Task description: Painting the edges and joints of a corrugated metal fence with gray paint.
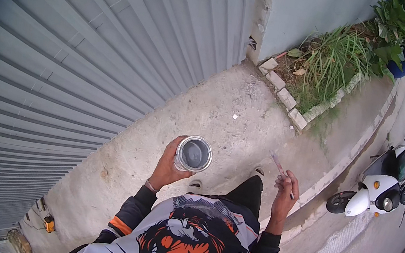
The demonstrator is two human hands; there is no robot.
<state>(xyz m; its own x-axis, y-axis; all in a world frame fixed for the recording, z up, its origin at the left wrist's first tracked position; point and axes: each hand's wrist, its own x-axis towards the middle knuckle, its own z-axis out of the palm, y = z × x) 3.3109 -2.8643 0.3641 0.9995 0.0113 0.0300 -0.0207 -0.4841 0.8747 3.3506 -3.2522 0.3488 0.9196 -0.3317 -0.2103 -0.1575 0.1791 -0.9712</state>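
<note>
My left hand (168,168) is wrapped round the side of an open metal can (205,165), held upright in front of my body. Inside the can is grey paint (193,152). To the right, my right hand (284,192) is closed round a slim paintbrush (277,162). The brush tilts up and to the left, its far end stained pale and reddish and slightly blurred. A gap separates the brush from the can.
A grey corrugated metal wall (109,48) runs along my left. Ahead lies a planted bed with a brick border (286,98). A white and black scooter (374,193) stands on the road to the right, past a kerb (332,173). A yellow tool (49,223) rests by the wall, lower left.
</note>
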